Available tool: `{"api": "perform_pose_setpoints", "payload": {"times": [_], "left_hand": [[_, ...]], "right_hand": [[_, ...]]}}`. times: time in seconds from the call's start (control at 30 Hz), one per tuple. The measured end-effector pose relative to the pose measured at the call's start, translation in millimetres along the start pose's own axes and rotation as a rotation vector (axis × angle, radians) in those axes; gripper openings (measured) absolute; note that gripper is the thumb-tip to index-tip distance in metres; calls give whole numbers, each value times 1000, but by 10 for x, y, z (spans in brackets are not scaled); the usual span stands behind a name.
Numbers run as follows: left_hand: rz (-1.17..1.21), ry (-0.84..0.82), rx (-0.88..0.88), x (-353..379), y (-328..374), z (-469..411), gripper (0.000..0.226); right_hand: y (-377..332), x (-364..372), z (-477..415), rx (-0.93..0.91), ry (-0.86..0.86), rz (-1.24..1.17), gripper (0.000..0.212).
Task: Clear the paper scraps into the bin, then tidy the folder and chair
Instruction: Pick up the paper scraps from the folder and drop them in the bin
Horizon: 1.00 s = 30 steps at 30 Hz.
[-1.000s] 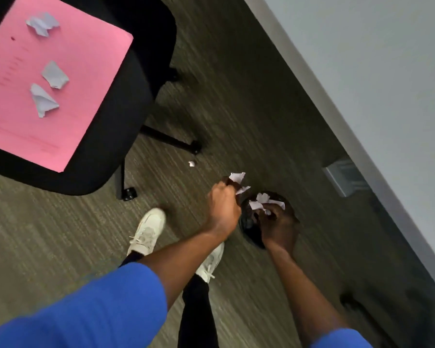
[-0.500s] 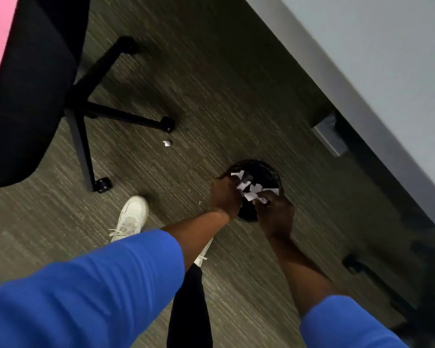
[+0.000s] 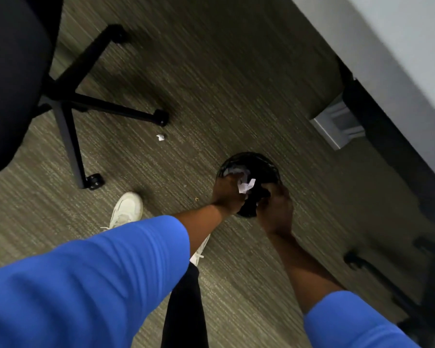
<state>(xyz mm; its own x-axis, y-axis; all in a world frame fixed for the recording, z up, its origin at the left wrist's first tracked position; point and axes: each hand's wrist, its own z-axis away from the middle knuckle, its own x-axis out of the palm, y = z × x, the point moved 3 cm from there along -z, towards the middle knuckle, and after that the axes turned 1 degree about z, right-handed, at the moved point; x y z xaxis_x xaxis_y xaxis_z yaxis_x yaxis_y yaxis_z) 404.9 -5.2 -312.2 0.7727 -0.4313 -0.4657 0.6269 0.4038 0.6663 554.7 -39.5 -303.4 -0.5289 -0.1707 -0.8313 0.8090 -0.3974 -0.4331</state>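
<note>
A small round black bin [image 3: 259, 164] stands on the carpet. Both my hands are at its near rim. My left hand [image 3: 227, 194] is closed around white paper scraps [image 3: 246, 187] that stick out over the bin's mouth. My right hand [image 3: 276, 209] is curled at the rim beside them; its fingers are dark and blurred, so what they hold is unclear. One small white scrap [image 3: 160, 137] lies on the floor near a chair caster. The black office chair [image 3: 13, 79] fills the upper left, with its star base spread out. The folder is out of view.
A pale desk [image 3: 397, 46] runs along the upper right, with a grey bracket [image 3: 338, 128] and dark legs beneath it. Another chair's black base [image 3: 387, 277] sits at the lower right. My white shoe [image 3: 127, 209] rests on the carpet left of the bin.
The view has swung right and down, so the pink folder and its scraps have left the frame. Both hands have sunk lower into the bin's mouth with the scraps.
</note>
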Motion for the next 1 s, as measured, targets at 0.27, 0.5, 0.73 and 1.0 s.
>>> {"api": "perform_pose_setpoints", "payload": {"times": [0.27, 0.5, 0.73, 1.0], "left_hand": [[-69, -70, -58, -99, -83, 10, 49], [64, -3, -109, -585, -202, 288, 42], [139, 213, -260, -1542, -486, 607, 16], [179, 478, -266, -2918, -683, 1020, 11]], "right_hand": [[-187, -9, 136, -37, 24, -5, 60], [-570, 8, 226, -64, -32, 70, 51], [-1510, -49, 181, -124, -127, 64, 29], [-2692, -33, 182, -271, -310, 11, 42]]}}
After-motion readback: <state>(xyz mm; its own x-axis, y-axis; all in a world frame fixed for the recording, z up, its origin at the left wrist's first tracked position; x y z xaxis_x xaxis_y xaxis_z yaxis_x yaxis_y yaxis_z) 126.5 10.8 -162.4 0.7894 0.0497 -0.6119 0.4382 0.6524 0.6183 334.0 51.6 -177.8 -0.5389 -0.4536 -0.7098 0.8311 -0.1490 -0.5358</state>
